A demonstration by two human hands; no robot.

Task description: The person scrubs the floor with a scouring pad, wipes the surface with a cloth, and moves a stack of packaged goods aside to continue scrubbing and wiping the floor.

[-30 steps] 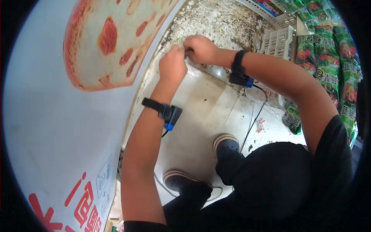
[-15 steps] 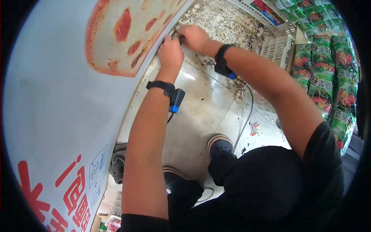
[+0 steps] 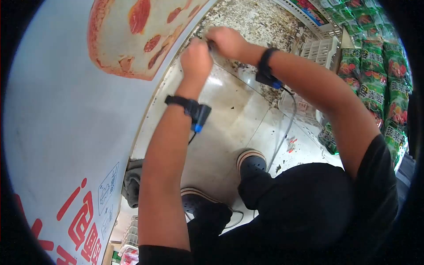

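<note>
My left hand [image 3: 197,58] is closed, its fingers curled and blurred, beside the lower edge of the white printed panel [image 3: 53,88]. Close to its right, my right hand [image 3: 227,42] is also closed, fingers bent toward the left hand. A small dark thing [image 3: 211,44] shows between the two hands; its kind is too blurred to tell. Below the hands lies the tiled floor [image 3: 221,115], with a patch of flaking dirt [image 3: 258,22] beyond them. Each wrist wears a black strap with a small box.
Green printed food packets [image 3: 373,75] are stacked at the right. A white plastic basket [image 3: 320,52] stands next to them. A grey cloth [image 3: 132,183] lies by the panel's base, and a cable [image 3: 289,126] runs across the floor near my shoes [image 3: 251,161].
Both hands stay close together and have shifted slightly, the right one a little to the right. The dark thing still shows between them. The whole view has tilted a bit.
</note>
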